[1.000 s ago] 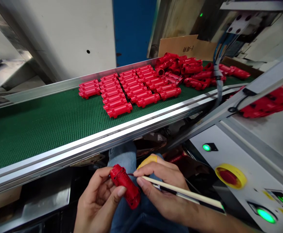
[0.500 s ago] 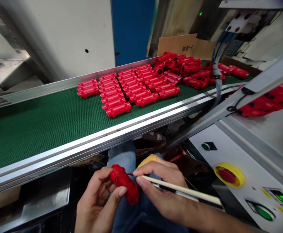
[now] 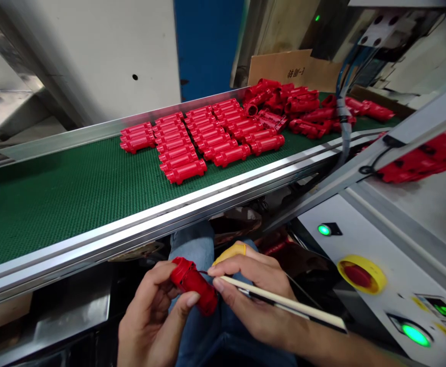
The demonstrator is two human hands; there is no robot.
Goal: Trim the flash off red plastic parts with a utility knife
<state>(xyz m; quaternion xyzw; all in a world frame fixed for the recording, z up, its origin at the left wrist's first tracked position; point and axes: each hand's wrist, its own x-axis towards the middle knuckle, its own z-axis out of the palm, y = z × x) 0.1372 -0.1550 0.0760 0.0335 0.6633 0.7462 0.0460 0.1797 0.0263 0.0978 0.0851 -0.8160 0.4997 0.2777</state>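
Observation:
My left hand is wrapped round a red ribbed plastic cylinder, held over my lap below the conveyor's edge. My right hand pinches a thin cream-coloured blade tool, whose tip touches the side of that cylinder. A yellow cot covers one right fingertip. On the green belt lie neat rows of the same red parts. Further right along the belt is a loose heap of red parts.
The conveyor's metal rail runs just above my hands. At right is a white control panel with a red emergency stop button on a yellow ring and lit green lights. A cardboard box stands behind the heap.
The hands and the red part have shifted slightly up and left. The small green lamp on the panel was off half a second ago and is lit again.

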